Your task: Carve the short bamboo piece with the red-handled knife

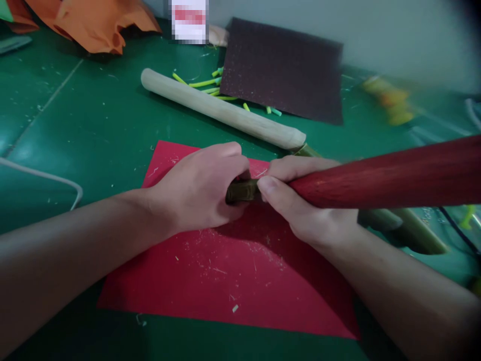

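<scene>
A thick red rod [391,175] comes in from the right edge, and a short, dark green-brown bamboo-like end [242,190] lies in line with its tip. My right hand [304,195] is closed around the place where the two meet, thumb on top. My left hand [203,185] is curled into a fist at the free end of the bamboo-like piece; its fingertips are hidden underneath. Both hands are over a red sheet [225,281] sprinkled with pale shavings.
Behind the hands, a pale rod [221,110] with a similar greenish end lies slantwise on the green table [93,125]. Beyond it, a dark sheet [281,70] partly covers thin yellow-green sticks [205,82]. Crumpled orange paper [90,25] lies far left; cut bamboo-like pieces [417,230] at right.
</scene>
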A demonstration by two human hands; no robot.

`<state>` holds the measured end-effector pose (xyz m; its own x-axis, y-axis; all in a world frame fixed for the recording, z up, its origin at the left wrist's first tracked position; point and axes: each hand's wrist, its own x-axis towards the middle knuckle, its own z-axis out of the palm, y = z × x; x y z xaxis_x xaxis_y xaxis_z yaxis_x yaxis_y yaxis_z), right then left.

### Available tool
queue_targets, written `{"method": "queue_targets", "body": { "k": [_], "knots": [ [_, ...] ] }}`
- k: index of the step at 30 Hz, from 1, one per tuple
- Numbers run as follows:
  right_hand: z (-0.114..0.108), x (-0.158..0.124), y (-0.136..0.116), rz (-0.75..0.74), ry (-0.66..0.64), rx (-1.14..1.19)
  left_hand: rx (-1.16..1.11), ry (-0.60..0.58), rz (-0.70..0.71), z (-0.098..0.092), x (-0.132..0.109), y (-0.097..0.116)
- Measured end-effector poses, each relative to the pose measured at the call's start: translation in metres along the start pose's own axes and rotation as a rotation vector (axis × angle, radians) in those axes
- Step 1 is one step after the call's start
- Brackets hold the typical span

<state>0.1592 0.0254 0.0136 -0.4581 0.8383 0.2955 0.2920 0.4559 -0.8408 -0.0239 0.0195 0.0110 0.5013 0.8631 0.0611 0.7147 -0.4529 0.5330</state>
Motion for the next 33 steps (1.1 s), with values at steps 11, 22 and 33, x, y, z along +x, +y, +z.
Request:
{"method": "queue_targets", "body": {
  "k": [11,22,33],
  "knots": [
    [-0.0036,0.0039,0.0010,0.030,-0.106,0.049,0.031,-0.013,0.001,0.0004,0.0007,-0.0005],
    [-0.0010,0.0034,0.0031,0.051,-0.016,0.115,0.027,0.020,0.015,0.0044,0.0001,-0.0028],
    [-0.0066,0.0079,-0.0045,-0.023,-0.161,0.002,0.031,-0.026,-0.025,-0.0002,0.0044,0.0028]
  ]
}}
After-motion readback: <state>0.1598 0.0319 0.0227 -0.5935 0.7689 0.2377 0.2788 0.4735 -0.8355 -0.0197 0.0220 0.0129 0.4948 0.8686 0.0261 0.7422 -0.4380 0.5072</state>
